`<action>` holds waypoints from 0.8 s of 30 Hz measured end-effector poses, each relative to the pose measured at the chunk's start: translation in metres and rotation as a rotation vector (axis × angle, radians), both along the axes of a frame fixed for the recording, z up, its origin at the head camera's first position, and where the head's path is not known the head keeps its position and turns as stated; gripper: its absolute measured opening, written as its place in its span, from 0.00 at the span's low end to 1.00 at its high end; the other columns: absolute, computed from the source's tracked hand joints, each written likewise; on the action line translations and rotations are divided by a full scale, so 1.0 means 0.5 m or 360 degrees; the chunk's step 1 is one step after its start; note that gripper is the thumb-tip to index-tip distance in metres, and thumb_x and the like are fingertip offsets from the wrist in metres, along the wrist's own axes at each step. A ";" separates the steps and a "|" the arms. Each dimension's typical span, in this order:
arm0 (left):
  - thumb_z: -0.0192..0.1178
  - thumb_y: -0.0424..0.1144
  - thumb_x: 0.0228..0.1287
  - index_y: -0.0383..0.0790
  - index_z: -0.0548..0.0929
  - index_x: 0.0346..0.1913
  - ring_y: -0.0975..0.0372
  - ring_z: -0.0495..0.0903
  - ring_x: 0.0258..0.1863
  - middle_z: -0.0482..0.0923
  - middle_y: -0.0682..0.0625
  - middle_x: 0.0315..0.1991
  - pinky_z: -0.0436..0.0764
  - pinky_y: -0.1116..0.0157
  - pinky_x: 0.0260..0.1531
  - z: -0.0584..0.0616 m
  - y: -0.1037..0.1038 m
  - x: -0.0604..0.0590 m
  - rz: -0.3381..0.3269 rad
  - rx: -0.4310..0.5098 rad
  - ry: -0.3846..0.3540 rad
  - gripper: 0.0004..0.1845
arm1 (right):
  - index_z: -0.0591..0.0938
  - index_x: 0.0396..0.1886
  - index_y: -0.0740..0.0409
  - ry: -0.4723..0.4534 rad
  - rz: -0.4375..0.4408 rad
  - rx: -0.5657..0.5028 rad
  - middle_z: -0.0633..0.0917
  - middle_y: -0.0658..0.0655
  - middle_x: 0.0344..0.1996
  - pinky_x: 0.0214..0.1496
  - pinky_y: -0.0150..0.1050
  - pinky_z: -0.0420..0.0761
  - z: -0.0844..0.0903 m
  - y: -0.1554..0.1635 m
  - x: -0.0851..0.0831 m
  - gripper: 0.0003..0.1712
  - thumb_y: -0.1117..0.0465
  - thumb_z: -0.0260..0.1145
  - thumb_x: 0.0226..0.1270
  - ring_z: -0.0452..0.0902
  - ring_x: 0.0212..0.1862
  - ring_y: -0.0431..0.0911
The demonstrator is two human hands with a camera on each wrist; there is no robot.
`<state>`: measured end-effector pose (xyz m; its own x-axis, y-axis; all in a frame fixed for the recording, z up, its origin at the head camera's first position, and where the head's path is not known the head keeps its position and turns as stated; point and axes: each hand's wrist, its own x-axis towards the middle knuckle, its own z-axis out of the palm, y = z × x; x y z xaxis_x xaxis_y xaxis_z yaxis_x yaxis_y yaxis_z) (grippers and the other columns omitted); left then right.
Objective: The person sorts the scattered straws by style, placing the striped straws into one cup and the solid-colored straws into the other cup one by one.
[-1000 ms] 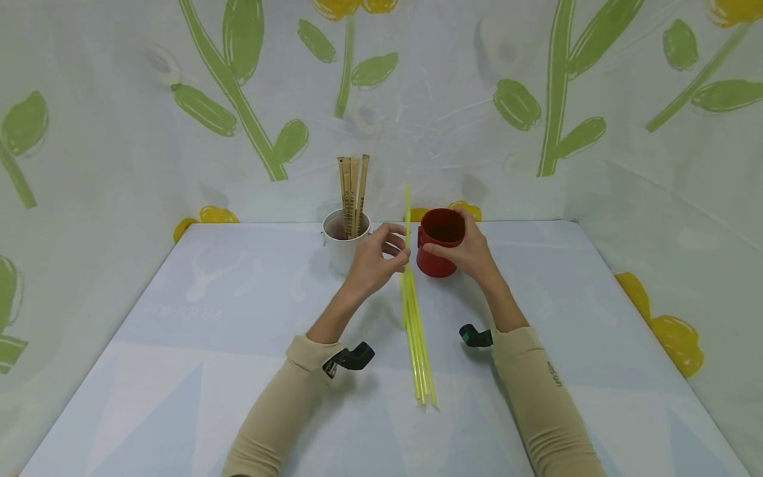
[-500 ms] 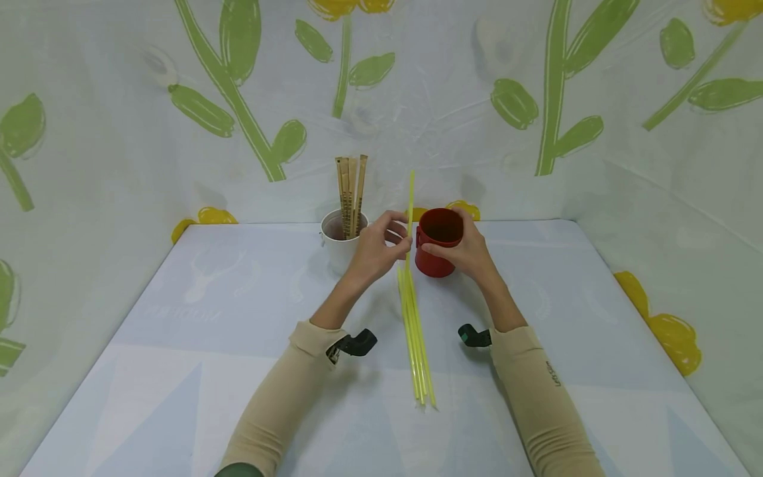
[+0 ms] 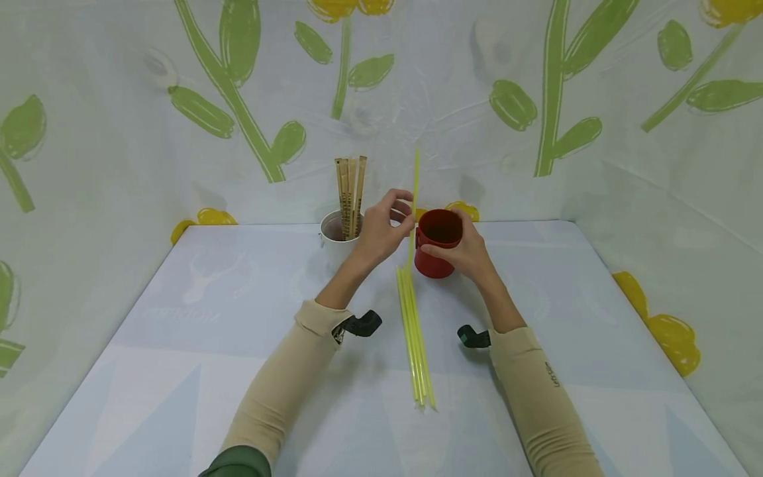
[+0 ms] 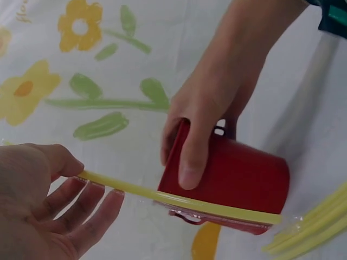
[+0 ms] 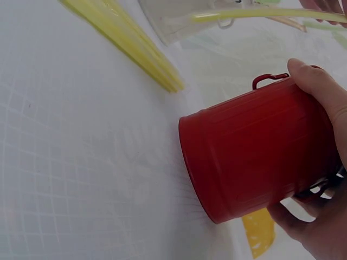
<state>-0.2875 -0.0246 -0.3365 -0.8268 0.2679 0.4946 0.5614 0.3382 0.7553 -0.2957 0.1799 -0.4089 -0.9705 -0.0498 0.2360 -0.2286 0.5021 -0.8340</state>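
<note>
My left hand (image 3: 384, 228) pinches a single yellow straw (image 3: 414, 202) and holds it nearly upright just left of the red cup (image 3: 438, 243). The left wrist view shows the straw (image 4: 179, 199) held between thumb and fingers, crossing in front of the red cup (image 4: 233, 184). Gripping that cup from the right side is my right hand (image 3: 467, 252), whose fingers (image 5: 320, 97) wrap its ribbed wall (image 5: 255, 151). A bundle of yellow straws (image 3: 414, 338) lies on the table between my forearms.
A white cup (image 3: 335, 240) holding several brown paper-wrapped sticks (image 3: 350, 195) stands left of my left hand. The pale blue table (image 3: 179, 371) is walled by flower-printed sheets at the back and on both sides.
My left hand has lifted the single straw higher and slightly right, so its top now reaches well above the red cup's rim. The right hand and the cup have stayed put.
</note>
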 end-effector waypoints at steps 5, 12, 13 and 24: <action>0.58 0.32 0.67 0.36 0.75 0.55 0.54 0.86 0.37 0.81 0.41 0.38 0.86 0.66 0.33 0.022 0.001 -0.017 -0.0006 0.0023 -0.0034 0.15 | 0.58 0.72 0.48 -0.0014 -0.0003 -0.0002 0.71 0.53 0.67 0.63 0.54 0.77 0.002 -0.002 0.001 0.54 0.47 0.79 0.51 0.65 0.68 0.49; 0.58 0.34 0.67 0.37 0.75 0.57 0.55 0.85 0.38 0.82 0.41 0.39 0.86 0.67 0.33 0.046 0.010 -0.032 -0.0003 0.0037 -0.0015 0.16 | 0.57 0.72 0.48 -0.0014 0.0011 -0.0007 0.71 0.53 0.67 0.64 0.54 0.77 0.002 -0.002 -0.001 0.54 0.47 0.79 0.50 0.65 0.68 0.49; 0.58 0.33 0.67 0.37 0.75 0.57 0.55 0.85 0.38 0.82 0.41 0.39 0.86 0.67 0.33 0.051 0.011 -0.034 -0.0004 0.0039 0.0003 0.16 | 0.57 0.72 0.48 -0.0016 0.0014 -0.0006 0.71 0.53 0.67 0.64 0.54 0.77 0.001 -0.002 -0.001 0.55 0.47 0.79 0.50 0.65 0.68 0.49; 0.58 0.32 0.68 0.36 0.74 0.57 0.55 0.85 0.36 0.80 0.42 0.38 0.85 0.68 0.33 0.120 0.029 -0.050 -0.0036 0.0133 0.0130 0.16 | 0.57 0.72 0.47 -0.0035 0.0004 -0.0019 0.70 0.52 0.67 0.62 0.54 0.78 0.005 -0.004 0.003 0.54 0.48 0.79 0.50 0.63 0.69 0.49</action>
<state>-0.3126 -0.0100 -0.2767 -0.7772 0.2409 0.5814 0.6289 0.2626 0.7318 -0.2940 0.1781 -0.4062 -0.9753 -0.0493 0.2154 -0.2114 0.4915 -0.8448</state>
